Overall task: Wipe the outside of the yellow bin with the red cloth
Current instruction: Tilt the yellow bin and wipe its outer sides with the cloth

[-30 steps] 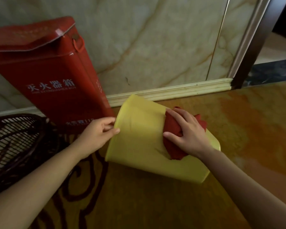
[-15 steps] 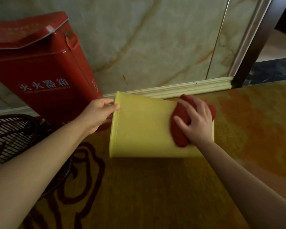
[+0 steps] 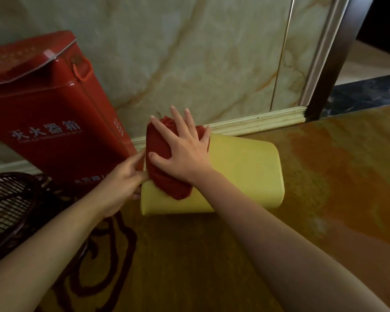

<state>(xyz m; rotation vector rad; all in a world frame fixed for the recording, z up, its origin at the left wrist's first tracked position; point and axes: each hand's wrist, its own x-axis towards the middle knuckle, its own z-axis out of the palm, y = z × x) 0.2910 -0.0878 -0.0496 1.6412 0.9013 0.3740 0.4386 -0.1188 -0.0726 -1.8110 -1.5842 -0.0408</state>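
**Mid-wipe, rim end being worked**

The yellow bin (image 3: 245, 174) is being held on its side at centre. The red cloth (image 3: 164, 174) is being pressed flat under the spread right hand (image 3: 182, 154), at 9 o'clock on the bin. The rim is being pinched by the left hand (image 3: 124, 179). Next, probably, the bin is getting turned so an unwiped face is being reached.

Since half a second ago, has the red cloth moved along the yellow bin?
Yes. The red cloth under the right hand has slid from the bin's closed end to its open rim, toward the red fire extinguisher box.
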